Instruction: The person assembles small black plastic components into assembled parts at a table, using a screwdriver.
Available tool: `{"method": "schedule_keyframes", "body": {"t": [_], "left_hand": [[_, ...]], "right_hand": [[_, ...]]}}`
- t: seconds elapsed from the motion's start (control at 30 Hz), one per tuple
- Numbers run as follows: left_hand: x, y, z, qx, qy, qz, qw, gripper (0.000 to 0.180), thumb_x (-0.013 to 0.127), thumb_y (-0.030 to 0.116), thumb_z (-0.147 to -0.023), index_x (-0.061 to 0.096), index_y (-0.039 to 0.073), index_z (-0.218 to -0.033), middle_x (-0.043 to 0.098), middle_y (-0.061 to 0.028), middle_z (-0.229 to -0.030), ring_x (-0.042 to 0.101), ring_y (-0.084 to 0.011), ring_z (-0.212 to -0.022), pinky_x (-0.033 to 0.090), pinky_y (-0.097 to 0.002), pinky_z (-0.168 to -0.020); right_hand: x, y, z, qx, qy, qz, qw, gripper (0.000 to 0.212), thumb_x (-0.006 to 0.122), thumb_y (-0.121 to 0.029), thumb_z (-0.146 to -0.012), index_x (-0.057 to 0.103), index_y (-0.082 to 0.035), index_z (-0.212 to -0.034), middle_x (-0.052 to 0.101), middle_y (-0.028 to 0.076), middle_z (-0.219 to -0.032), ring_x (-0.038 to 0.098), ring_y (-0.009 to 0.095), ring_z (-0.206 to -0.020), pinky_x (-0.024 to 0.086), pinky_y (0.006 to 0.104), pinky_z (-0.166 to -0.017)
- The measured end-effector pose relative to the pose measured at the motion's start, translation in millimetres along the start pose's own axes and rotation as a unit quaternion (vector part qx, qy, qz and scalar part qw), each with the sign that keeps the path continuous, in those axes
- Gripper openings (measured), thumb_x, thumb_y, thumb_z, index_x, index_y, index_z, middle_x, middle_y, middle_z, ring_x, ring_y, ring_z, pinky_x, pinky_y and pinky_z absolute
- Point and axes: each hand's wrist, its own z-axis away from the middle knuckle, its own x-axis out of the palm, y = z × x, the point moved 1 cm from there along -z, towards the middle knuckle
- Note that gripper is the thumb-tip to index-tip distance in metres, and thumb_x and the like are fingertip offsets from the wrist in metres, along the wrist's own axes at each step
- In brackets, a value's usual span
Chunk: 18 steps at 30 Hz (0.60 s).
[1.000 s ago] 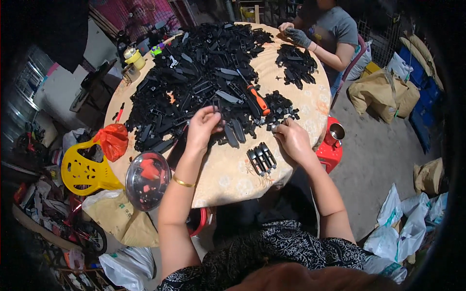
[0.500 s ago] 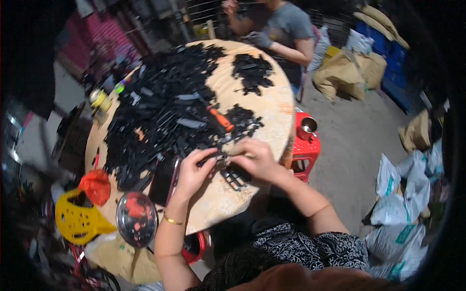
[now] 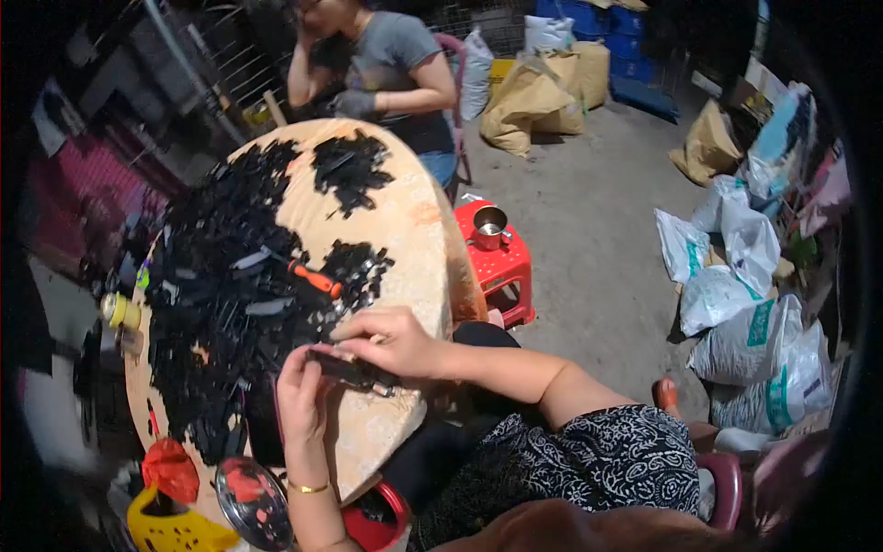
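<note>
**Both hands on one black part at the table edge**

On the round table (image 3: 405, 230), we read the scene from left to right.

At the far left rim we find a yellow bottle (image 3: 118, 310). Below it, at the near-left edge, sit a red bag (image 3: 170, 469), a yellow basket (image 3: 170, 532) and a glass lid (image 3: 253, 501) with a red thing under it.

The large pile (image 3: 221, 294) of black parts covers most of the left half of the tabletop. An orange-handled tool (image 3: 315, 279) lies on its right side, and a smaller heap (image 3: 348, 170) lies apart toward the far edge.

We see the left hand (image 3: 302, 400) at the near edge of the pile, palm up, fingers curled under a long black part (image 3: 354, 371). A gold bangle (image 3: 308, 488) circles that wrist. The right hand (image 3: 391, 342) comes across from the right and pinches the same part from above. Both hands are closed on it. The part is held just above the bare table surface, close to the near rim, between the two hands.

Right of the table we note a red stool (image 3: 501, 267) carrying a metal cup (image 3: 489, 225). A second person (image 3: 391, 60) in a grey shirt sits at the far side. White sacks (image 3: 736, 304) stand on the floor at the far right, with brown sacks (image 3: 543, 97) behind.
</note>
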Motion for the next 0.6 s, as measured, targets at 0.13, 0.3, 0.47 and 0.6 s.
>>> {"method": "schedule_keyframes", "body": {"t": [0.13, 0.3, 0.47, 0.6], "left_hand": [[10.5, 0.8, -1.9, -0.043, -0.045, 0.079, 0.995, 0.028, 0.047, 0.011, -0.090, 0.044, -0.003, -0.115, 0.059, -0.0132, -0.097, 0.061, -0.0224, -0.083, 0.051, -0.0308, -0.074], [11.4, -4.1, -2.2, -0.059, -0.052, 0.111, 0.991, 0.027, 0.045, 0.012, -0.092, 0.048, -0.002, -0.114, 0.060, -0.0112, -0.096, 0.062, -0.0185, -0.082, 0.052, -0.0292, -0.074], [9.2, -9.4, 2.0, -0.044, -0.031, 0.100, 0.993, 0.026, 0.050, 0.012, -0.090, 0.052, -0.001, -0.112, 0.061, -0.0069, -0.097, 0.060, -0.0119, -0.083, 0.051, -0.0245, -0.071], [12.2, -12.2, 1.7, -0.040, -0.015, 0.084, 0.995, 0.026, 0.051, 0.012, -0.090, 0.052, 0.000, -0.113, 0.061, -0.0048, -0.096, 0.059, -0.0094, -0.081, 0.049, -0.0211, -0.068]], "right_hand": [[-8.6, -0.8, -3.4, -0.087, -0.007, 0.111, 0.990, 0.015, 0.064, -0.001, -0.072, 0.064, 0.000, -0.087, 0.063, 0.013, -0.075, 0.062, 0.023, -0.066, 0.049, 0.0292, -0.057], [-7.7, 1.1, -3.2, -0.110, -0.033, 0.161, 0.980, 0.020, 0.063, 0.003, -0.071, 0.064, -0.002, -0.090, 0.062, 0.012, -0.077, 0.062, 0.024, -0.067, 0.049, 0.0302, -0.058], [-1.2, -3.4, -4.9, -0.167, -0.060, 0.214, 0.961, 0.022, 0.066, 0.001, -0.068, 0.063, -0.003, -0.090, 0.063, 0.011, -0.077, 0.061, 0.024, -0.066, 0.049, 0.0305, -0.058], [-3.3, -6.5, -3.5, -0.191, -0.067, 0.245, 0.948, 0.022, 0.066, -0.003, -0.068, 0.062, -0.004, -0.090, 0.061, 0.010, -0.075, 0.060, 0.025, -0.066, 0.049, 0.0310, -0.057]]}}
